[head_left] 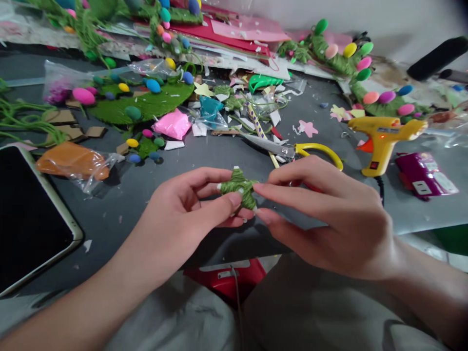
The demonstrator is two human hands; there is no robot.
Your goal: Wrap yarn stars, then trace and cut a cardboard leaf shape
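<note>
A small star wrapped in green yarn (239, 187), with white tips showing at its points, is held above the front of the dark table. My left hand (190, 204) pinches it, thumb pressed on its face and fingers behind. From the other side, my right hand (325, 209) has its index fingertip on the star's right arm and its thumb at the lower right tip. Just beyond the hands lie scissors (317, 147) with yellow handles, blades pointing left. Part of the star is covered by my left thumb.
A yellow glue gun (380, 141) with a lit red light stands at right, near a purple box (426, 174). A tablet (34, 219) lies at left, by an orange clay packet (73, 161). Paper scraps, a pink packet (172, 124) and a green leaf shape (146, 103) crowd the back.
</note>
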